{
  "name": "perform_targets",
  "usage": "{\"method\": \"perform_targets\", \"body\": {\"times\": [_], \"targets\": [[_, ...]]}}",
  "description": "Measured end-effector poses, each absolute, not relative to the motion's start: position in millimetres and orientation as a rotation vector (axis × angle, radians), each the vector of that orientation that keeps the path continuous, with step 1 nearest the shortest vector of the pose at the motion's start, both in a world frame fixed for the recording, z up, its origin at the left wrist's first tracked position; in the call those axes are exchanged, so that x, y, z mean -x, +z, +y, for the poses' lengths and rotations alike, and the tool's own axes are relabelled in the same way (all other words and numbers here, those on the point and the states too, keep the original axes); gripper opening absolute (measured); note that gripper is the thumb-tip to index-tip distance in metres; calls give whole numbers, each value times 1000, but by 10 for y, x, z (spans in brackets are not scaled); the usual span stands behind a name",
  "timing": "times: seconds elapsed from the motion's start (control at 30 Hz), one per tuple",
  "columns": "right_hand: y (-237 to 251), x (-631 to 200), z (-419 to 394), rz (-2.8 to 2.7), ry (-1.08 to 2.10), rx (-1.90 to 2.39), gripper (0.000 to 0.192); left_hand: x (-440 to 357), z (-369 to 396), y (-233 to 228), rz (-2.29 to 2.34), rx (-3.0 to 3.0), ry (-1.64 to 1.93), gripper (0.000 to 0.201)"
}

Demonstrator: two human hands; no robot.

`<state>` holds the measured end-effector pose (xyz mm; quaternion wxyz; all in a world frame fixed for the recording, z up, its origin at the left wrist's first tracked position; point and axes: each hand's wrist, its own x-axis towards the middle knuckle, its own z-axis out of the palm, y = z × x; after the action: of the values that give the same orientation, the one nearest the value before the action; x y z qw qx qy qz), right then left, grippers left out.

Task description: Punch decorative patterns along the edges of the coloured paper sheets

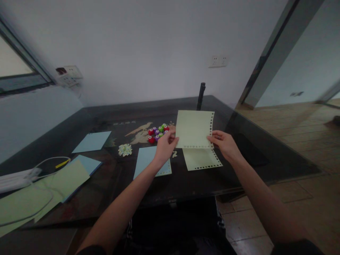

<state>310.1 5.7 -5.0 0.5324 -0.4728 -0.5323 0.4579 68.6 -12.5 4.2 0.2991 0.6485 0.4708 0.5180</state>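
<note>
A pale green sheet of paper (194,128) is held up off the table between my two hands. Small cut-outs, some heart-like, run along its right and bottom edges. My left hand (166,142) pinches its lower left edge, and my right hand (222,142) grips the lower right edge. Below it on the table lies a second pale green sheet (202,161) with cut-outs along its edge. Under my left forearm, partly hidden, is a light blue sheet (143,161). Several red, purple and green round pieces (157,133) are clustered beyond my left hand.
A heap of tiny paper bits (125,149) lies left of the blue sheet. Farther left are another blue sheet (92,141), stacked green paper (71,179) and a white power strip (17,180) with a cable. A black upright post (201,95) stands at the back of the dark table (117,191).
</note>
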Motion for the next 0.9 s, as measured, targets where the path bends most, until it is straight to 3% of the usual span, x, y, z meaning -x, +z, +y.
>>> {"method": "perform_targets", "body": {"times": [0.1,0.27,0.37,0.63,0.9], "targets": [[-101,-3226,2,-1233,1008,1158,42,-837,-136,0,1222,-1579,1412,30],[-228,-3365,-102,-1319,878,1257,51,-978,-259,-161,1268,-1768,1242,13],[-308,-3416,-169,-1439,799,1350,47,-998,-329,-254,1300,-1868,1106,6],[-440,-3401,-305,-1718,500,1538,31,-968,-404,-311,1434,-2053,790,11],[-520,-3356,-349,-1791,401,1581,29,-987,-427,-348,1504,-2179,609,14]]}}
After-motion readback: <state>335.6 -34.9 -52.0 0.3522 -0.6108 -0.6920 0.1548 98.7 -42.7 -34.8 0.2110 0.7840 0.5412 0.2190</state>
